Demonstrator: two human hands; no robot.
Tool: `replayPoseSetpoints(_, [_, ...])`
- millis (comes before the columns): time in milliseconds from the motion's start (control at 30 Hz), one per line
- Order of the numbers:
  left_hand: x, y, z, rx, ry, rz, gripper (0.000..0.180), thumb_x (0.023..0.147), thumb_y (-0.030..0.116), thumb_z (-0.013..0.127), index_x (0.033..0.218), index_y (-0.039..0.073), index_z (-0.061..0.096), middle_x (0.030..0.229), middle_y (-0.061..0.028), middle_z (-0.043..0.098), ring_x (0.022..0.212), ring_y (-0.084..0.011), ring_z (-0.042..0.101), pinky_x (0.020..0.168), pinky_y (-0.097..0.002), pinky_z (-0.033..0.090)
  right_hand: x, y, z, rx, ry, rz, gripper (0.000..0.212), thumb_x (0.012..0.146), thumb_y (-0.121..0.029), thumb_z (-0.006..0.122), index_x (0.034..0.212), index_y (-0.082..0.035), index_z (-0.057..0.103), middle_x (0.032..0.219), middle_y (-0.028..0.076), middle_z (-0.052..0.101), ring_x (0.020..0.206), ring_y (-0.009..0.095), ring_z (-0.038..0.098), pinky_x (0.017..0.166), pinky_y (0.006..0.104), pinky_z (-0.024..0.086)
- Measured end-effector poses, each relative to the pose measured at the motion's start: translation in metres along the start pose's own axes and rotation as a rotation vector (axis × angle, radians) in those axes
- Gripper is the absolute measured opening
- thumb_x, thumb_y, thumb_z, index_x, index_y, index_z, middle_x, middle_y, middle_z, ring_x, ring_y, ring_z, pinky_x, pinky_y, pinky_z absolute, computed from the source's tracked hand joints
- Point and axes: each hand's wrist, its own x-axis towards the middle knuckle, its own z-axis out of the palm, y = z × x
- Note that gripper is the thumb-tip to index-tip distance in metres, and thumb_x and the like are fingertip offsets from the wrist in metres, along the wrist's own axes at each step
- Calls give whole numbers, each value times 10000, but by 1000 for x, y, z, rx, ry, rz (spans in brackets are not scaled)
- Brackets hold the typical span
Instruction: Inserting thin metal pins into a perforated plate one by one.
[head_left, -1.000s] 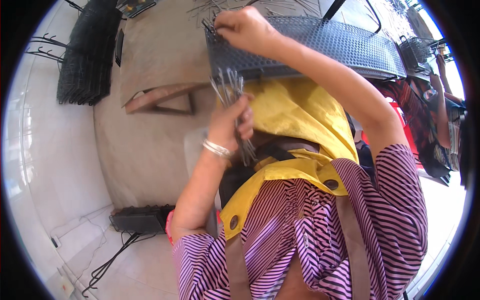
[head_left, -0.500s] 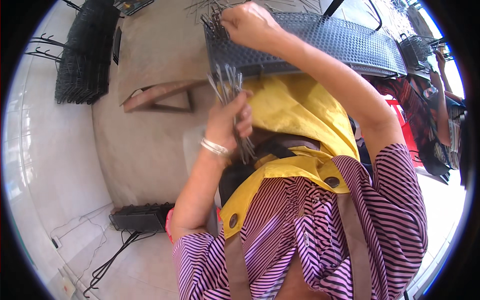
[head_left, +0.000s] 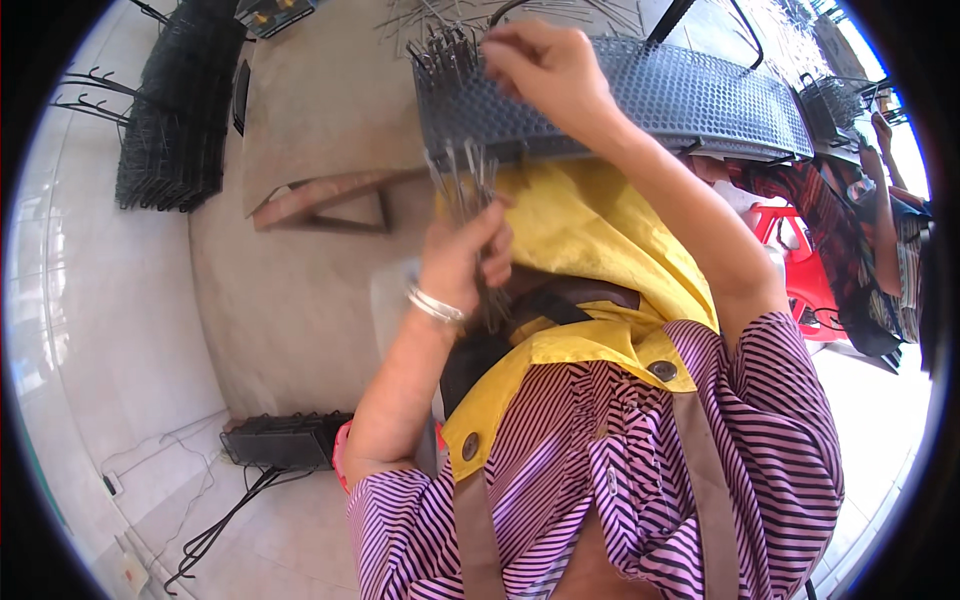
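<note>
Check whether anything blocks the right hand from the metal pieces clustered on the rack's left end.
Nothing visible stands between the right hand and the clustered metal pieces; the left hand, gripping metal rods, is lower in view.

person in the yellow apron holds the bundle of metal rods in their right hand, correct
Not quite: the head view shows the bundle of metal rods in the left hand, not the right hand. The yellow apron is correct.
</note>
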Motion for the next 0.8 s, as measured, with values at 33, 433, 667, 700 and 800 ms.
replayPoseSetpoints(33, [-1, 0, 2, 34, -7, 18, 229, 850, 209, 522, 984, 25, 495, 594, -10, 419, 402, -75, 344, 362, -218, 276, -12, -8, -4, -3, 0, 0, 238, 792, -169, 589, 934, 22, 588, 717, 50, 612, 568, 87, 555, 516, 195, 445])
replayPoseSetpoints(433, [0, 0, 5, 78, -111, 53, 245, 841, 240, 536, 969, 32, 508, 607, -29, 451, 408, -88, 367, 368, -217, 292, -65, -7, -9, 319, -278, 355, 113, 769, -47, 584, 782, 65, 576, 632, 88, 594, 514, 103, 554, 466, 207, 453])
replayPoseSetpoints(667, [2, -3, 10, 201, -10, 118, 296, 826, 252, 562, 1016, 32, 507, 659, -68, 517, 421, -107, 413, 367, -222, 313, -69, -14, -10, 328, -42, 551, 96, 739, -26, 599, 737, 66, 570, 597, 98, 585, 460, 133, 536, 435, 239, 422])
replayPoseSetpoints(700, [2, -3, 12, 181, 12, 108, 295, 827, 246, 561, 1025, 33, 507, 654, -64, 510, 419, -105, 407, 366, -222, 309, -69, -12, -10, 326, -38, 547, 96, 739, -26, 599, 737, 66, 570, 597, 98, 585, 460, 133, 536, 435, 239, 422])
replayPoseSetpoints(800, [0, -3, 13, 146, 58, 101, 290, 828, 233, 559, 1036, 38, 506, 642, -54, 491, 416, -98, 394, 366, -222, 304, -68, -5, -11, 383, 22, 570, 82, 743, -14, 588, 747, 65, 565, 608, 106, 583, 460, 139, 538, 432, 234, 420])
